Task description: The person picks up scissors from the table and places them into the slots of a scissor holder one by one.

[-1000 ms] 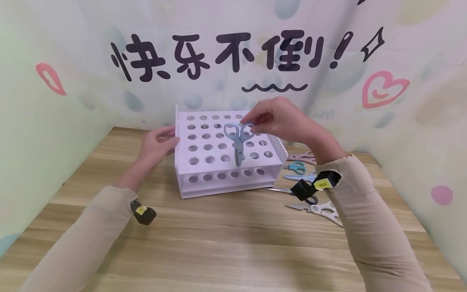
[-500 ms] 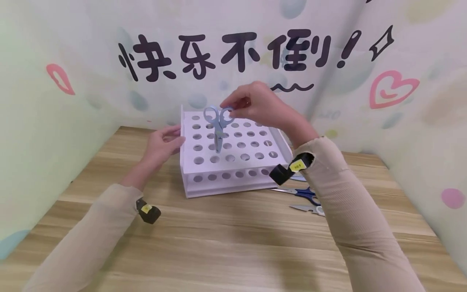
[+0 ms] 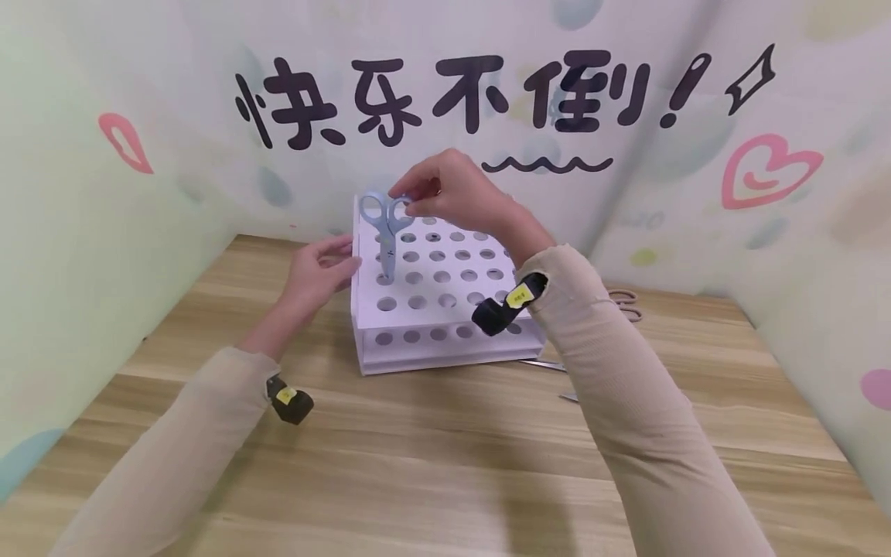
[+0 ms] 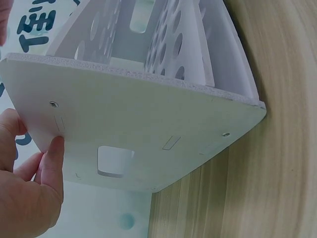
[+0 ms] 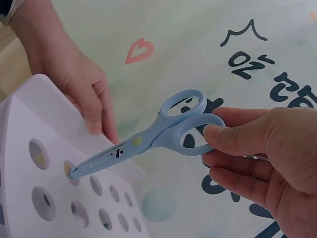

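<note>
My right hand (image 3: 445,189) pinches one finger ring of light blue scissors (image 5: 148,139) between thumb and fingers. The scissors hang point down with their blades together. Their rounded tip lies at a hole in the top of a white rack (image 3: 445,309), near its left side. My left hand (image 3: 313,271) grips the top edge of the rack's left side panel (image 4: 124,119). Its fingertips touch the panel's outer face in the left wrist view, while the thumb shows at the edge in the right wrist view.
More scissors lie on the wooden table (image 3: 348,464), right of the rack. A pinkish handle (image 3: 626,305) and two metal tips show past my right sleeve (image 3: 612,371), which hides the others. A printed cloth (image 3: 418,46) hangs behind the rack.
My right hand has carried the scissors left across the rack, bringing the tip to the holes near its left side. My left hand stays at the side panel. The head view has shifted slightly.
</note>
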`<state>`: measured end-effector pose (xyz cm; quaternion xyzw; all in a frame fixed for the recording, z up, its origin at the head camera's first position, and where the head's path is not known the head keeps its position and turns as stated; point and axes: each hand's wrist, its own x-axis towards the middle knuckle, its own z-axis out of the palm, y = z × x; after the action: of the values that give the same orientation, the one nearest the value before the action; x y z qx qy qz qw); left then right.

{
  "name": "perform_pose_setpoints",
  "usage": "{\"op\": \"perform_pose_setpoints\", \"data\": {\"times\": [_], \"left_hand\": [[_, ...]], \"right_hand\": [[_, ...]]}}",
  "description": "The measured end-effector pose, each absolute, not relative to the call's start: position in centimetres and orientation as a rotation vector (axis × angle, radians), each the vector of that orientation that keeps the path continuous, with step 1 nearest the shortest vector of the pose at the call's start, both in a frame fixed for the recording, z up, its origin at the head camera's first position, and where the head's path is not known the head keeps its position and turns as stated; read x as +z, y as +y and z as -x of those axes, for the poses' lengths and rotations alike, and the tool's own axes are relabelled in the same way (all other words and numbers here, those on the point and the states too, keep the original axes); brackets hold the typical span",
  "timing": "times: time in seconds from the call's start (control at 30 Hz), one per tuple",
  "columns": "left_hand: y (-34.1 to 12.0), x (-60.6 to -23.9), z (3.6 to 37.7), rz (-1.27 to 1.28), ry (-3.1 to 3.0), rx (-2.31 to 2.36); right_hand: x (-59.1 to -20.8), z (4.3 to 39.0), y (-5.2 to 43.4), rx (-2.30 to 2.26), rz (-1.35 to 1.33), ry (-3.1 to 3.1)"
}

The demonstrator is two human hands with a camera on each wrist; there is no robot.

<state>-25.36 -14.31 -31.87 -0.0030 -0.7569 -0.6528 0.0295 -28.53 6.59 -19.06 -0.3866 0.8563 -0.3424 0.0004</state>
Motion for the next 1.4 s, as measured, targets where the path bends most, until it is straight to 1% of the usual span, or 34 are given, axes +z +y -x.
{"op": "perform_pose_setpoints", "data": {"times": [0.43, 1.03, 1.4], "left_hand": [[-14.4, -32.0, 25.7, -0.025, -2.325, -2.027], [-14.3, -32.1, 25.4, 0.013, -2.293, -2.036], [-14.4, -32.3, 25.5, 0.013, -2.265, -2.062]], "right_hand": [[-22.4, 30.0, 6.0, -1.060, 1.026, 2.630], [-24.7, 30.4, 5.1, -0.961, 0.987, 2.657], [-25.8, 30.8, 5.1, -1.006, 0.999, 2.608]]}}
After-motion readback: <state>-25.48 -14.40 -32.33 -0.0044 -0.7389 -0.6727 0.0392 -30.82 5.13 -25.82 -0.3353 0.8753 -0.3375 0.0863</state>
